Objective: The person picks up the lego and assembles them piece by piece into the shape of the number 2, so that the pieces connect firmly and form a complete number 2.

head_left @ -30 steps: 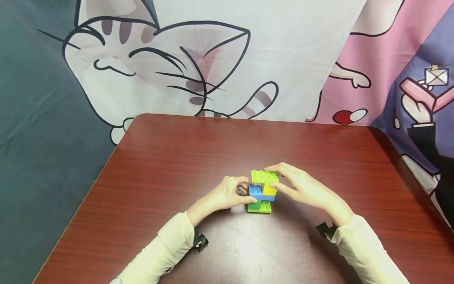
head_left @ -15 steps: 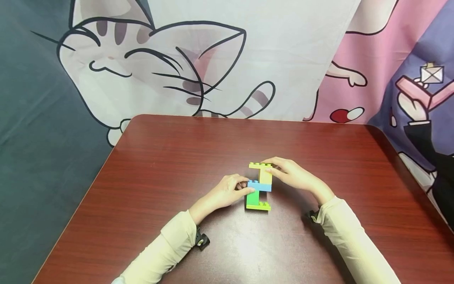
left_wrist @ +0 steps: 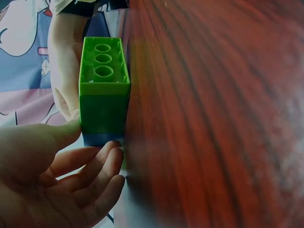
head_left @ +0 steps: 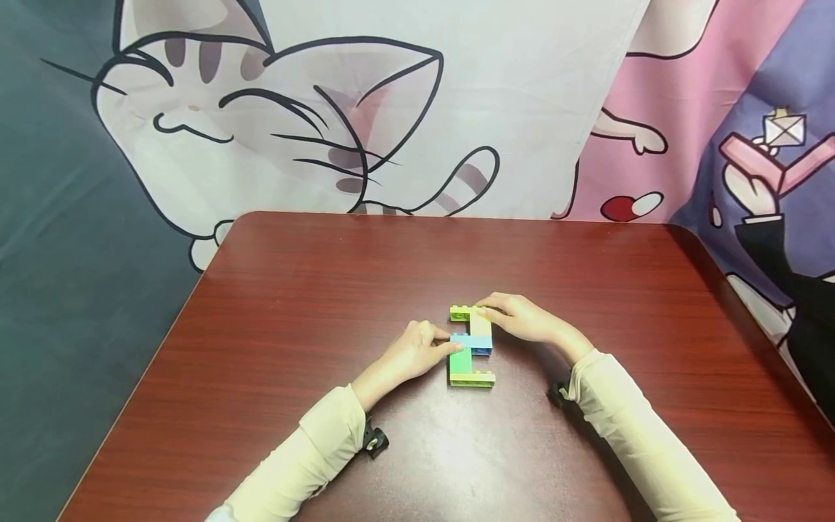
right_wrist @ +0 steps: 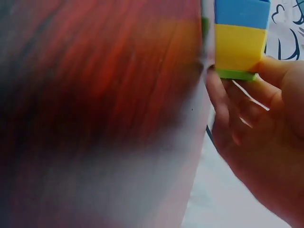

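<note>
A joined stack of toy building bricks lies tipped over on its side in the head view. From far to near it runs lime brick (head_left: 459, 315), yellow brick (head_left: 480, 325), blue brick (head_left: 481, 344), green brick (head_left: 460, 361) and a second lime brick (head_left: 472, 380). My left hand (head_left: 412, 353) pinches the stack's left side, thumb near the blue and green bricks. The right hand (head_left: 525, 319) holds the far end, thumb by the yellow brick. Hollow round tubes show under the near lime brick (left_wrist: 103, 66) in the left wrist view. Fingers behind the stack are partly hidden.
The dark red wooden table (head_left: 339, 275) spreads around the stack. A cloth (head_left: 522, 72) with a cartoon cat hangs behind its far edge. Black straps with small cameras (head_left: 375, 441) sit at the wrists.
The brick stack has tilted backward, from standing upright to lying on its side, its top swinging away from me. My right hand has lowered and moved left with it; the left stays beside it.
</note>
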Demonstrator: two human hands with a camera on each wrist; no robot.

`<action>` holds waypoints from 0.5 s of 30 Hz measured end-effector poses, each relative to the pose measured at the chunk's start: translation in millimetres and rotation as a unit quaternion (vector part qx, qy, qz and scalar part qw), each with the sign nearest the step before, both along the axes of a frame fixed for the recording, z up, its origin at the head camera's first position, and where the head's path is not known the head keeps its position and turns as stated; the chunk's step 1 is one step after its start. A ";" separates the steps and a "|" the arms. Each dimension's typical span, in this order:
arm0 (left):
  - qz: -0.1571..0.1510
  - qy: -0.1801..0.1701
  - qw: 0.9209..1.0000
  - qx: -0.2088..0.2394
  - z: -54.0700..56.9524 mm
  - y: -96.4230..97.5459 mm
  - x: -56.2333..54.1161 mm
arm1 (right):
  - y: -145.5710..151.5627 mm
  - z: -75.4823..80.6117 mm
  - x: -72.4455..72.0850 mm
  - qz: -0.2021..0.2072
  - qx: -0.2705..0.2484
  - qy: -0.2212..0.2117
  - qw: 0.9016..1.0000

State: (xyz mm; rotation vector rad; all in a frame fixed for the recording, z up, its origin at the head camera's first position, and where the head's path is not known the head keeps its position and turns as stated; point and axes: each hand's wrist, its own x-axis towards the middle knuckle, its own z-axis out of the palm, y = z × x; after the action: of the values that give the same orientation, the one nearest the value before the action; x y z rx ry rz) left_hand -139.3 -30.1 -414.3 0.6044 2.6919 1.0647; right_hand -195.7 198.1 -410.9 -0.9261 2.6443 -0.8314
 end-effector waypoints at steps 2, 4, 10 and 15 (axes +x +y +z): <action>0.002 0.005 1.000 0.002 0.1 0.0 0.9 | -0.5 -0.3 0.5 -0.004 0.001 0.003 1.000; 0.004 0.005 1.000 0.003 -0.3 0.2 1.3 | -0.4 -0.4 1.0 -0.005 0.000 0.006 1.000; 0.010 -0.015 1.000 0.005 0.9 1.3 0.3 | 0.2 0.8 0.9 -0.013 -0.010 -0.010 1.000; 0.001 -0.038 0.999 -0.001 3.3 -0.3 -2.8 | -1.4 0.0 0.6 -0.012 0.003 -0.007 1.000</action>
State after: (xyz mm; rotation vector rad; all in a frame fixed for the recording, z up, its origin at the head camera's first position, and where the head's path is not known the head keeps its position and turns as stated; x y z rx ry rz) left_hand -142.0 -30.4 -411.0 0.5502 2.6270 1.0644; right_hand -195.0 196.7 -410.9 -0.8846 2.6490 -0.8326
